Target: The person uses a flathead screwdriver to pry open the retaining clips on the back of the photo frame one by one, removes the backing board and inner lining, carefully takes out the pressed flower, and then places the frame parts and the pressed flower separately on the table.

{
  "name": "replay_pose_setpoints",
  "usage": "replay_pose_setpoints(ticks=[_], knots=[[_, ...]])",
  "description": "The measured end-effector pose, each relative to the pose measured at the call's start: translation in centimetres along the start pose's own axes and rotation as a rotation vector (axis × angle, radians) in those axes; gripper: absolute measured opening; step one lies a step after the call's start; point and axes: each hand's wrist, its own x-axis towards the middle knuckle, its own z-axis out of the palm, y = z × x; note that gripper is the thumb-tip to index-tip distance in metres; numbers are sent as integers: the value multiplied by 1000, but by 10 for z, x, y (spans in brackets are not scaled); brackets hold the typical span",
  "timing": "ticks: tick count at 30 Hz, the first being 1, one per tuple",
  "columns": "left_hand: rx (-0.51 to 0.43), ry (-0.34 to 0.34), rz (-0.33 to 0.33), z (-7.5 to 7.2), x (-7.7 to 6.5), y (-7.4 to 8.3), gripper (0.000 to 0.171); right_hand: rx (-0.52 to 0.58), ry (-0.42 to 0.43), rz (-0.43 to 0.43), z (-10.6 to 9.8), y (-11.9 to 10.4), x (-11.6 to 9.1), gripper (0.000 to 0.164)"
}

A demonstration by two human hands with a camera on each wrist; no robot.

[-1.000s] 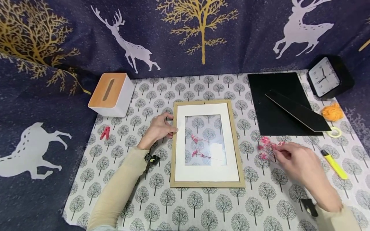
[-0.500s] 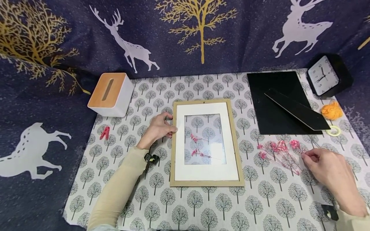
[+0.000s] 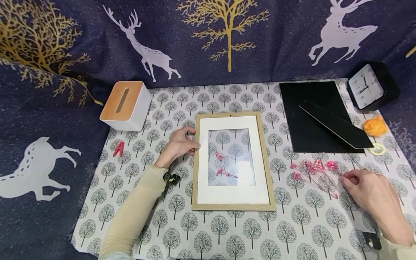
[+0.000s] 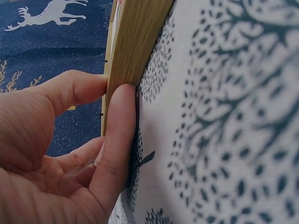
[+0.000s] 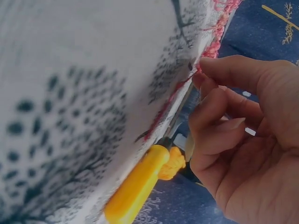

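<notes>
The left hand [image 3: 180, 143] has its thumb and fingers clamped on the near side of a wooden frame [image 3: 234, 207], which lies flat just to that hand's right. Farther right of that hand, inside the frame's white border [image 3: 232, 195], two pink sprigs [image 3: 221, 172] show in the window. The right hand [image 3: 372, 187] has thumb and forefinger together; the wrist view is dim, but they seem to pinch a thin red stem. Pink flowers [image 3: 319, 166] lie just left of this hand. Near it on the outer side is a yellow-handled screwdriver [image 5: 138, 184]. Beyond its fingers are a black board [image 3: 299, 130], a pale yellow ring [image 3: 371, 152] and orange yarn [image 3: 375, 126].
</notes>
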Motion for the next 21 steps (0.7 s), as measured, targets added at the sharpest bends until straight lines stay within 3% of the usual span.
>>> replay_pose_setpoints(ticks=[4,6,8,12,17,21], knots=[[1,-1,-5,0,1,0,64,29,69,-4,-2,-18,-2,28],[3,0,-6,0,1,0,64,59,125,-47,-2,-33,-3,26],[7,0,-3,0,1,0,64,104,175,-129,-1,-53,-2,23],[3,4,-4,0,1,1,64,191,190,-326,3,-103,1,14],[5,8,-7,0,0,2,64,204,56,-539,15,-170,3,11],[17,5,-13,-1,0,1,64,185,-111,-666,31,-209,3,8]])
